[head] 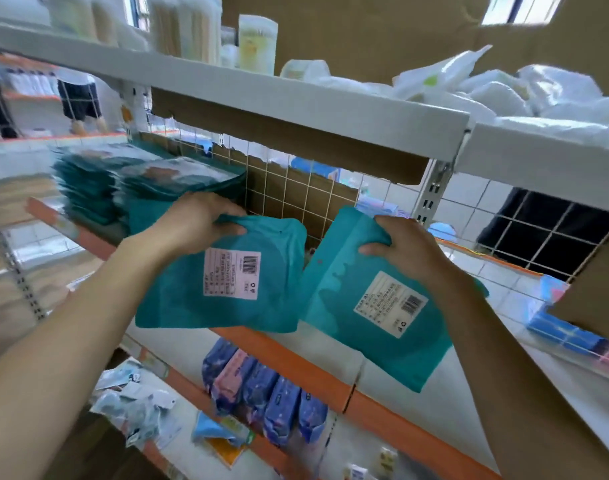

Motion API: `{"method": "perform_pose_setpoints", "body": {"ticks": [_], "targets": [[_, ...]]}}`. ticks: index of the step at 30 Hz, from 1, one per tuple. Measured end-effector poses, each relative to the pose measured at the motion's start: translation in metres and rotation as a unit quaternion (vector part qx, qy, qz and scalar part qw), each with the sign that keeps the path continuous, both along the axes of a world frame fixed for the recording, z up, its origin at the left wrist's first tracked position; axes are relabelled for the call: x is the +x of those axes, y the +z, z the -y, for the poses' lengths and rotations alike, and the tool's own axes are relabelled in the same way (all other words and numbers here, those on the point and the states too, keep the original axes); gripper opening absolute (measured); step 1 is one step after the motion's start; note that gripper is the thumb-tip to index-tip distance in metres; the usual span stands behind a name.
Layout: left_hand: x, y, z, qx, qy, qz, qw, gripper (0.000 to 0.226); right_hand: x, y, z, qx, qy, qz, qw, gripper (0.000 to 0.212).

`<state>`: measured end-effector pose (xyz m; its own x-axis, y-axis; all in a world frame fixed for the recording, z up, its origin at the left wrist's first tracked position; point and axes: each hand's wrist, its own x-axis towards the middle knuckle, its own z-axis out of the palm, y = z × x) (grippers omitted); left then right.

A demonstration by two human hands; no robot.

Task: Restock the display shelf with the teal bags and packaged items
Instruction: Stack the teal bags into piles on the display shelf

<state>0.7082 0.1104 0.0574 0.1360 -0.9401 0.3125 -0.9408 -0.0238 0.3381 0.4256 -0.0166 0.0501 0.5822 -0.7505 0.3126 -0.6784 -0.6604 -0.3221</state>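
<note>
Left teal bag (223, 271): label up, top edge clutched in your left grip (195, 223), above the shelf's (296, 358) front edge. Right teal bag (375, 306): likewise in your right grip (403, 247). Blurred stack (123, 181), probably matching bags, at the shelf's left end.

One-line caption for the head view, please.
Restocking: left hand holds one teal bag, right hand a second bag, near the stack on the shelf.

Left bag (227, 271) and right bag (372, 306) side by side before the shelf (382, 415); stacked bags (150, 181) lie behind-left, apparently on it.
</note>
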Motion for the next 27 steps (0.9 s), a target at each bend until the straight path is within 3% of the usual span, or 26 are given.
{"method": "perform_pose_setpoints", "body": {"ticks": [6,18,27], "targets": [[0.063,-0.003,0.001,-0.007,0.02,0.007,1.0,0.028,0.064,-0.005,0.002,0.04,0.018,0.02,0.999,0.022],[0.212,0.0,-0.002,0.001,-0.032,0.052,0.998,0.032,0.184,-0.016,-0.042,0.01,-0.071,-0.004,0.997,0.026],[0.292,-0.01,-0.003,0.007,-0.049,0.042,0.998,0.03,0.255,-0.008,-0.036,0.054,-0.054,-0.019,0.997,0.022]]}}
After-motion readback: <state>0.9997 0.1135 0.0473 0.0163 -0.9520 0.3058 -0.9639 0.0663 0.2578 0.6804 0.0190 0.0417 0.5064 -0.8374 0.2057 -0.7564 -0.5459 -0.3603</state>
